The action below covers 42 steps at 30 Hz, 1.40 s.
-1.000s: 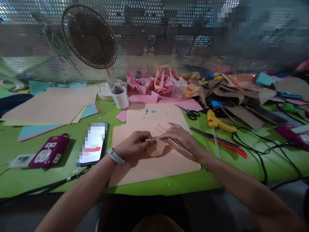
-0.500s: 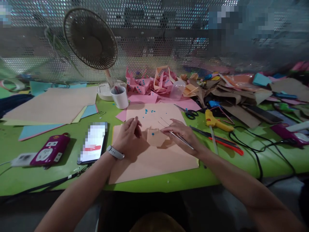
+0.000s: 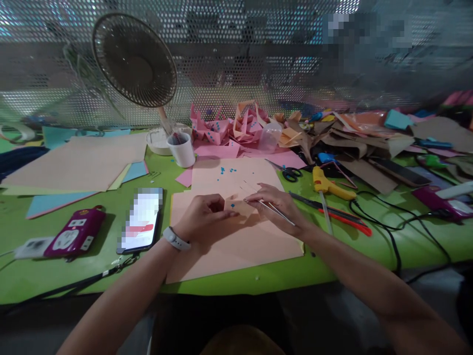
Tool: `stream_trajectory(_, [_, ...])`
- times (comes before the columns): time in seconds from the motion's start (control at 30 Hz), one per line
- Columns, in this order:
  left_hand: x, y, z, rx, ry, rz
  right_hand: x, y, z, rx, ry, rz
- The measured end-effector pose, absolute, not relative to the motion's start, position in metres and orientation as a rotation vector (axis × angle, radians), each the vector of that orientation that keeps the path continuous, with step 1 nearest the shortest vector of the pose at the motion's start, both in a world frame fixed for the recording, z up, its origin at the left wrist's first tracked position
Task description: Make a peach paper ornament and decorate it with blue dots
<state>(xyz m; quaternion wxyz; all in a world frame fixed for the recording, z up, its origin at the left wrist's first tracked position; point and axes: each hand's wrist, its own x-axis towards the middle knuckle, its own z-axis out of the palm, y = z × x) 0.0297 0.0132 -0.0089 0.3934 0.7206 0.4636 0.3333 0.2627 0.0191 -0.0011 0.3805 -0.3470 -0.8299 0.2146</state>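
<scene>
A small folded peach paper piece (image 3: 240, 206) with blue dots on its front stands over the peach sheets (image 3: 236, 256). My left hand (image 3: 203, 214), with a pale band at the wrist, is closed on its left side, the thumb across the front. My right hand (image 3: 279, 203) is closed around metal tweezers (image 3: 276, 213), whose tips point up and away to the left. Its fingertips also touch the paper piece's right edge. Several tiny blue dots (image 3: 222, 170) lie loose on the sheet behind.
A phone (image 3: 142, 222) and a purple power strip (image 3: 76, 231) lie left. Scissors (image 3: 291, 174), a box cutter (image 3: 345, 221) and a yellow glue gun (image 3: 332, 186) lie right. Behind are a white cup (image 3: 183, 152), a fan (image 3: 136, 61) and folded pink paper pieces (image 3: 214, 130).
My left hand has moved right and taken hold of the small peach paper piece's left side. My right hand stays at its right edge with the tweezers. The view has shifted slightly.
</scene>
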Motion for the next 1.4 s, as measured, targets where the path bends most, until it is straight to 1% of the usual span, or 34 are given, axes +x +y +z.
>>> stream_trajectory(0.2, [0.029,0.013,-0.011,1.826,1.178,0.896,0.263,0.020,-0.002,-0.867,-2.148,0.523])
stream_trajectory(0.6, [0.030,0.013,-0.015,1.673,1.073,0.705,0.266,0.024,-0.005,-0.870,-2.216,0.459])
stream_trajectory(1.1, [0.022,0.019,-0.013,1.591,0.991,0.564,0.267,0.027,-0.005,-0.877,-2.186,0.534])
stream_trajectory(1.27, [0.023,0.018,-0.007,1.477,0.950,0.630,0.270,0.031,-0.011,-0.881,-2.168,0.544])
stream_trajectory(1.4, [0.028,0.016,-0.010,1.503,0.993,0.654,0.270,0.031,-0.013,-0.881,-2.163,0.562])
